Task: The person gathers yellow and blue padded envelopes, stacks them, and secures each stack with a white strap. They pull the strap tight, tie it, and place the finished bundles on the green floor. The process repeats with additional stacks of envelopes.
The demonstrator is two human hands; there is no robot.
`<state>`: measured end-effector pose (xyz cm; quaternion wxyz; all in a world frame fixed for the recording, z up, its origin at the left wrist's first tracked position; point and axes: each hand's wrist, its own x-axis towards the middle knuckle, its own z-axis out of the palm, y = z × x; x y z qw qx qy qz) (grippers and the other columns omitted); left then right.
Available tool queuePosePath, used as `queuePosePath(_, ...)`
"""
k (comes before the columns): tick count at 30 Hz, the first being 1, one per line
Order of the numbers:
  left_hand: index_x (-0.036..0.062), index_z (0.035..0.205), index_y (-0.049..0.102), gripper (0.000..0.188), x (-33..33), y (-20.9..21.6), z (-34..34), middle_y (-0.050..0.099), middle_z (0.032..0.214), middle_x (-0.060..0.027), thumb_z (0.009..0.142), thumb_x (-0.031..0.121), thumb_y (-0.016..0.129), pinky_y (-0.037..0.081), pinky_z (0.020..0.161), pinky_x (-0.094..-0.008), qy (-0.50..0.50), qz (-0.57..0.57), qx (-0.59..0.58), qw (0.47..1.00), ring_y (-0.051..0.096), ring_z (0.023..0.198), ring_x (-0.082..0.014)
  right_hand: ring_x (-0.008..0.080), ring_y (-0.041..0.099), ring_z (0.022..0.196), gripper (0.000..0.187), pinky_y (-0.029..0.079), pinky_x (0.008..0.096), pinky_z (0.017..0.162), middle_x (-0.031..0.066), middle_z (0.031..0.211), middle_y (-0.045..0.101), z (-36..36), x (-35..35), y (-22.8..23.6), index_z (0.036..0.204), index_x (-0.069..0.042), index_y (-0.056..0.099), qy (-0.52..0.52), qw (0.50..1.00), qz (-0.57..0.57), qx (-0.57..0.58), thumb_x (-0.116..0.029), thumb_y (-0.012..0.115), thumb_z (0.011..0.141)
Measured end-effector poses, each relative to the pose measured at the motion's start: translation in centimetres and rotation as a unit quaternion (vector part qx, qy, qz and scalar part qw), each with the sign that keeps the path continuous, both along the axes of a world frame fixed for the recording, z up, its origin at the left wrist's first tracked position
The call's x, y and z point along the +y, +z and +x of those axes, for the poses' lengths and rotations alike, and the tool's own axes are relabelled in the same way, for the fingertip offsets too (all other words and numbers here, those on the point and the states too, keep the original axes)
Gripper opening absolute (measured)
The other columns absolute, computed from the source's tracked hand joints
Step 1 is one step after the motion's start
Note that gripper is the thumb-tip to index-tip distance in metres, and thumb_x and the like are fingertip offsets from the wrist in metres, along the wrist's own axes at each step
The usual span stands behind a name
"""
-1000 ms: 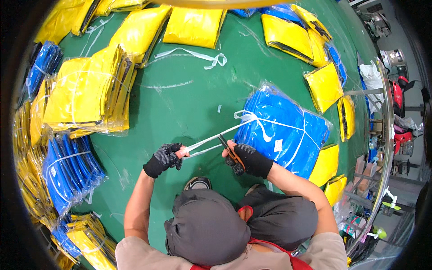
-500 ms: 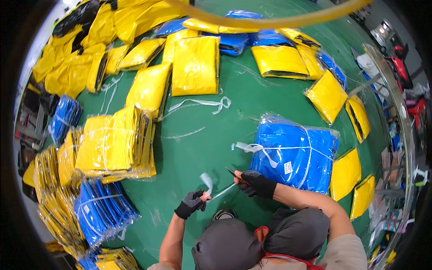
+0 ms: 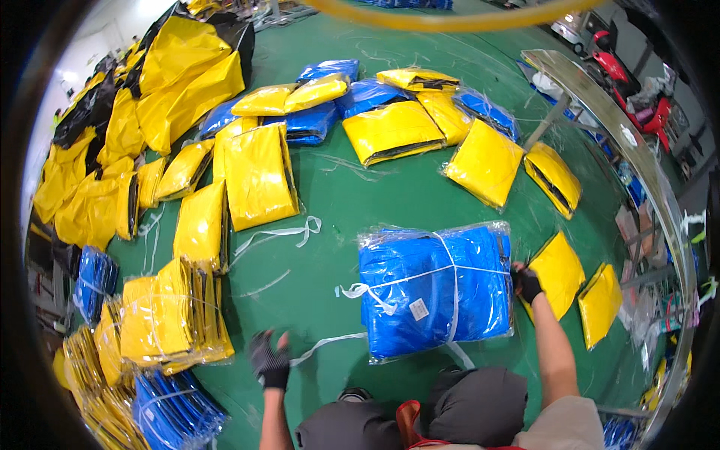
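Note:
A blue bundle (image 3: 401, 311) of folded goods in clear plastic lies on the green floor before my knees, tied crosswise with white strapping. At its right edge is my right hand (image 3: 528, 285), in a dark glove with bare fingertips. Its fingers look closed; what they hold, if anything, is hidden. To the bundle's left my left hand (image 3: 271, 361), gloved alike, is raised with its thumb apart and nothing visibly in it. A loose white strip (image 3: 330, 341) runs from beside the left hand to the bundle's lower left edge.
Yellow wrapped packs (image 3: 259, 176) and blue packs (image 3: 310, 124) lie in an arc beyond. Tied yellow stacks (image 3: 154, 315) and a tied blue stack (image 3: 176, 409) stand at left. Two yellow packs (image 3: 555, 270) lie at right, near a metal-framed table (image 3: 637, 157).
My right hand has moved from the strip to the bundle's right edge; the dark pointed tool it held is not visible. My left hand has let go of the strip. The view has shifted.

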<state>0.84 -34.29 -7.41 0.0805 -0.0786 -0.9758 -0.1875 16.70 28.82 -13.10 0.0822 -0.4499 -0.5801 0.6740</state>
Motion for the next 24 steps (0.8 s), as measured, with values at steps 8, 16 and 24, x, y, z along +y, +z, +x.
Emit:
queuePosePath(8,0.003,0.13,0.03,0.079,21.8,-4.1,-5.4,0.049,0.12,-0.0157,0.079,0.062,0.044,0.047,0.086,-0.0342,-0.145,0.641,-0.567,0.497,0.055,0.101,-0.0234,0.0284,0.052,0.098,0.053,0.042,0.0431,0.089,0.0132,0.116,0.052,1.1,2.9,-13.0,0.122,-0.007,0.046,-0.03,0.979,-0.198,0.043,-0.048,0.034,0.089)
queuePosePath(16,0.004,0.128,0.035,0.069,10.3,6.1,-2.8,0.049,0.119,-0.0134,0.082,0.052,0.051,0.046,0.087,-0.0354,-0.077,0.733,-0.299,0.607,0.053,0.103,-0.0205,0.028,0.049,0.102,0.052,0.041,0.0414,0.089,0.0128,0.12,0.048,-7.7,3.4,-1.3,0.126,-0.006,0.04,0.065,0.972,-0.124,0.188,-0.044,0.034,0.091)
queuePosePath(24,0.0049,0.131,0.031,0.074,-12.7,12.7,14.1,0.044,0.127,-0.0143,0.079,0.054,0.052,0.041,0.094,-0.0402,0.186,0.813,-0.129,0.537,0.048,0.111,-0.0262,0.0216,0.049,0.097,0.05,0.039,0.0347,0.089,0.0096,0.115,0.049,-18.6,-34.8,9.8,0.124,-0.002,0.039,0.491,0.83,-0.164,0.21,-0.04,0.033,0.093)
